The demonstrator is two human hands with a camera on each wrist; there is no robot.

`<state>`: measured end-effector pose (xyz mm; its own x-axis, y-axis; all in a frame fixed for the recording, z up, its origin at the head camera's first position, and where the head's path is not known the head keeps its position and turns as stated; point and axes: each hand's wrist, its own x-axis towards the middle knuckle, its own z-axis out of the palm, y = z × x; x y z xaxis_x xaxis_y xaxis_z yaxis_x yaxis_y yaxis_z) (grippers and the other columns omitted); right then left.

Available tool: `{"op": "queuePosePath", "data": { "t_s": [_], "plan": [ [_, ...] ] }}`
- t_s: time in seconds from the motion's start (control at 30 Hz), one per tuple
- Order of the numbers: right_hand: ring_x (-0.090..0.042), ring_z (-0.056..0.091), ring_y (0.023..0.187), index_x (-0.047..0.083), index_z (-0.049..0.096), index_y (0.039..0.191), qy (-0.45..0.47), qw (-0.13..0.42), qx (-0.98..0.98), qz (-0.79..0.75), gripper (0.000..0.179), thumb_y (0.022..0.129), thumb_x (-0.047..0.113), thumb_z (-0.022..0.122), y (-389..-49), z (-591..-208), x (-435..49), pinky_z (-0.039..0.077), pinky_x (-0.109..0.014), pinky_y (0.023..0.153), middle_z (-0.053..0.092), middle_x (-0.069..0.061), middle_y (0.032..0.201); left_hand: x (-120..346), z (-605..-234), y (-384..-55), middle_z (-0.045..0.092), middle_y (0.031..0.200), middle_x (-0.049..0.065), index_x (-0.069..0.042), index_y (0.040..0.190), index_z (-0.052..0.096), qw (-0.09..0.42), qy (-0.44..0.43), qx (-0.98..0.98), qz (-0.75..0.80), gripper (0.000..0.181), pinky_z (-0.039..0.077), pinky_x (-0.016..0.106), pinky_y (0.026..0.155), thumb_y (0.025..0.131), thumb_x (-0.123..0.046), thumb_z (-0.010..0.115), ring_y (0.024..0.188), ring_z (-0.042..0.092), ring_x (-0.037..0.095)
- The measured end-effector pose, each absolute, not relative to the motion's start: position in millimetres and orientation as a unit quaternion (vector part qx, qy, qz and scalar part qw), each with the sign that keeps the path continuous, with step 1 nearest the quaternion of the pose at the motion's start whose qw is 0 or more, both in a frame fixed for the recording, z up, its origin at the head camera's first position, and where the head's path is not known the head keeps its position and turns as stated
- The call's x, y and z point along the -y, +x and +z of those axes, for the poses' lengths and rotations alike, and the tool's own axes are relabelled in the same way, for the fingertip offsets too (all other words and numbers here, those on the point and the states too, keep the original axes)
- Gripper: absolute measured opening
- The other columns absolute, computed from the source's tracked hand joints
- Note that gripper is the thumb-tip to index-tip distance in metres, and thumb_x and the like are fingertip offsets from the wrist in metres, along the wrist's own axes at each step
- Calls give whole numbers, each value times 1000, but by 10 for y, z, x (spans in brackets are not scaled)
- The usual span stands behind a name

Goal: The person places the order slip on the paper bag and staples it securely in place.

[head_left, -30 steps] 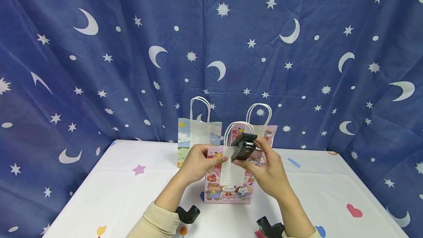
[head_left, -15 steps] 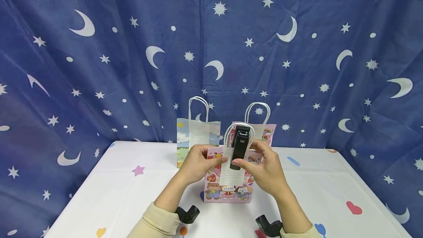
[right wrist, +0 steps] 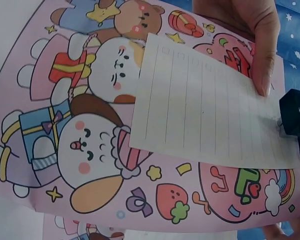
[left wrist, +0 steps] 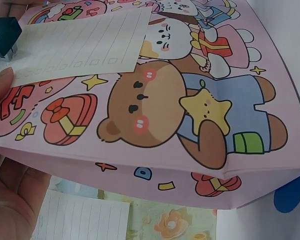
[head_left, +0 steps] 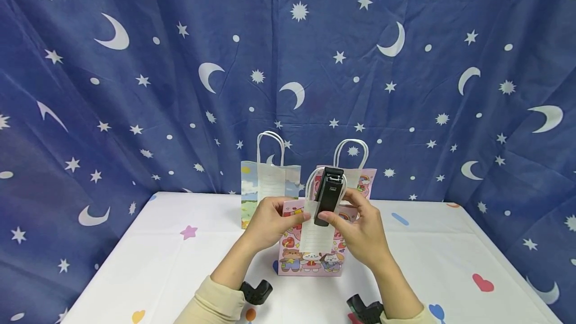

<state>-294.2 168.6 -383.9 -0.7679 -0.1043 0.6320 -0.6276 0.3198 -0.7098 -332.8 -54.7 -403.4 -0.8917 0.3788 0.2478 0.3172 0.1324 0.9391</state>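
A pink paper gift bag [head_left: 310, 267] with cartoon animals stands upright in the middle of the table. Over its front hangs a lined paper slip [head_left: 316, 240], also large in the right wrist view. My left hand [head_left: 269, 221] pinches the bag's top edge and the slip, thumb in front and fingers behind. My right hand [head_left: 362, 234] holds a black stapler [head_left: 330, 195] against the slip at the bag's top edge, between the white handles. The stapler's lower end shows over the slip in the left wrist view. Whether a staple is in the paper cannot be seen.
Behind stand two more gift bags, a landscape one [head_left: 250, 184] at left and a pink one [head_left: 368, 179] at right, each with a lined slip. A white patterned table [head_left: 180, 264] bears them. A blue star-and-moon curtain [head_left: 180, 114] hangs at the back.
My right hand has swung the stapler from a slanted, raised pose to nearly upright over the slip, then tipped it slightly right. My left hand and the bag stay put.
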Motion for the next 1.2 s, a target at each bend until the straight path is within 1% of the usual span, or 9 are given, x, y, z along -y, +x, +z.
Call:
{"op": "queuePosePath", "data": {
  "t_s": [0.13,0.3,0.37,0.43,0.53,0.67,0.83,1.07,1.2],
  "plan": [
    [-7,74,97,5,65,127,242,258,771,530,49,82,-1,84,-2947,-3846,-1672,62,-23,85,73,-11,115,548,-4033,-3326,79,92,9,-13,109,78,18,230,-759,609,22,63,32,68,92,-26,80,76,76,18],
    [-7,73,96,7,68,125,251,270,763,531,48,80,-4,85,-2952,-3848,-1665,62,-24,83,75,-10,112,560,-4039,-3322,72,119,7,-17,134,63,46,260,-738,621,43,62,31,82,93,-20,76,97,72,16],
    [-7,73,95,7,68,124,255,272,761,531,48,80,-4,85,-2952,-3849,-1661,62,-23,83,75,-10,111,553,-4046,-3316,71,123,9,-18,139,59,62,273,-722,633,52,62,31,85,91,-19,77,101,73,18],
    [-7,73,93,7,68,125,259,273,762,527,48,81,-3,84,-2951,-3852,-1657,62,-23,83,75,-10,110,524,-4057,-3310,73,123,9,-17,138,62,69,283,-706,645,53,62,33,87,89,-19,81,101,74,19],
    [-7,73,93,7,68,125,257,275,764,524,48,81,-3,84,-2945,-3855,-1652,61,-22,83,75,-9,110,458,-4079,-3288,78,116,9,-17,130,69,62,284,-693,660,49,64,36,84,85,-21,88,97,77,22],
    [-6,73,93,7,68,125,250,270,765,529,47,81,-3,84,-2937,-3856,-1651,61,-21,82,76,-10,109,384,-4115,-3263,79,113,3,-20,122,74,32,267,-700,661,43,64,35,84,83,-22,90,96,78,19],
    [-6,72,96,7,68,126,235,250,778,527,47,82,1,85,-2930,-3840,-1666,61,-22,86,75,-7,111,361,-4146,-3248,79,112,1,-23,122,74,10,256,-709,657,42,64,34,82,83,-21,89,95,77,17],
    [-10,70,103,17,71,120,206,209,825,483,49,76,18,93,-2920,-3788,-1729,56,-31,93,77,4,108,344,-4157,-3236,79,111,-2,-27,122,74,-12,252,-721,645,42,63,31,81,83,-28,89,95,77,15],
    [-12,71,107,16,71,122,219,193,821,491,47,80,17,91,-2921,-3786,-1750,57,-30,96,77,2,111,330,-4172,-3221,80,109,-2,-27,121,75,-23,246,-726,642,40,63,30,79,83,-29,89,93,77,14]
  ]
}}
